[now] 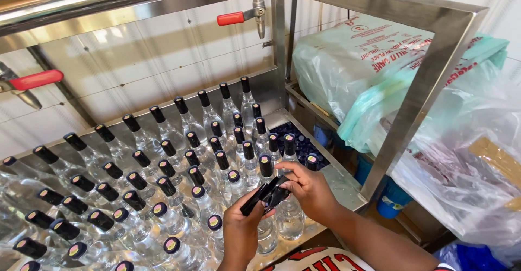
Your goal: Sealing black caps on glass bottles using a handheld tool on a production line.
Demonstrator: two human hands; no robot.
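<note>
Black sleeves (267, 195), a flat bundle, pinched between left hand (241, 225) and right hand (308, 187) above the capped bottles (163, 178). Long axis slanted, lower-left to upper-right, over the steel table's (347, 187) near edge.

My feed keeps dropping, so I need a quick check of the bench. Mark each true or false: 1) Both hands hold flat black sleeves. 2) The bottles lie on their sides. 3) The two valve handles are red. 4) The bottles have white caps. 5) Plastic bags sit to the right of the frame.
1) True: the left hand and right hand hold the black sleeves together.
2) False: the clear bottles stand upright on the steel bench.
3) True: both red valve handles are red.
4) False: the caps are black.
5) True: the plastic bags lie right of the steel frame.
</note>
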